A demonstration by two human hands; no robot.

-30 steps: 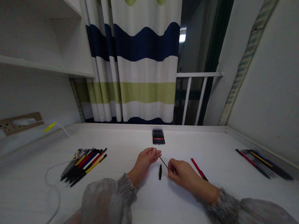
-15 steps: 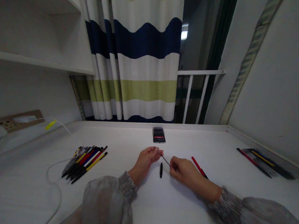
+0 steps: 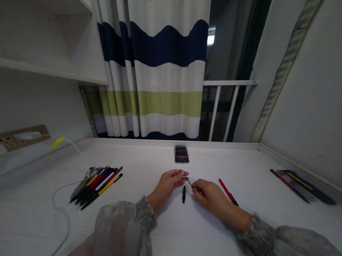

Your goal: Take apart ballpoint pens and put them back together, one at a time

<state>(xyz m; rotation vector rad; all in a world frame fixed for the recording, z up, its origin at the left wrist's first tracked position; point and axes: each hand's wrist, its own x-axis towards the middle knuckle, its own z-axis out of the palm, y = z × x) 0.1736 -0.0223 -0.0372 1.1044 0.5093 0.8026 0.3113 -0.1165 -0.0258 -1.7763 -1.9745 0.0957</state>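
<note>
A thin dark pen refill slants between my two hands above the white table. My left hand pinches its upper end with the fingertips, a ring on one finger. The lower end sits in the closed fingers of my right hand. Just below and between the hands lies a short black pen part, touched by neither. Beside my right hand, on its outer side, is a red pen piece with a black end; my wrist lies close to it.
A heap of mixed pens lies on the left, near a white cable. More pens lie at the right edge by the wall. A phone is at the back, before the striped curtain.
My hands have come slightly closer together, and less of the refill shows between them. My left hand has shifted a little to the right. The things on the table have not moved.
</note>
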